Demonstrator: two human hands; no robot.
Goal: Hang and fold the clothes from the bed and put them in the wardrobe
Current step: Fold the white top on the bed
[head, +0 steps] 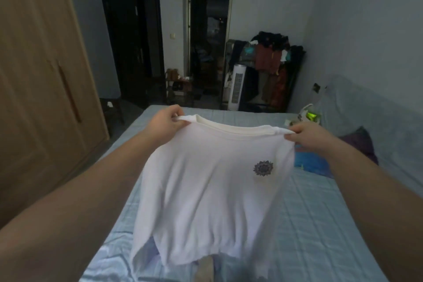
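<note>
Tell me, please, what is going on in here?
A person is holding a white shirt up over the bed. The left hand pinches one shoulder and the right hand the other, so it hangs spread out with its small dark print facing the camera. It is not yet folded or hung. The wardrobe on the left is closed. A blue garment and a purple garment lie on the bed to the right.

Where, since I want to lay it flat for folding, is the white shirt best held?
At the two shoulders beside the collar, one grip from each side. The white shirt hangs spread and straight from there, as the left hand and right hand pinch it above the bed.
</note>
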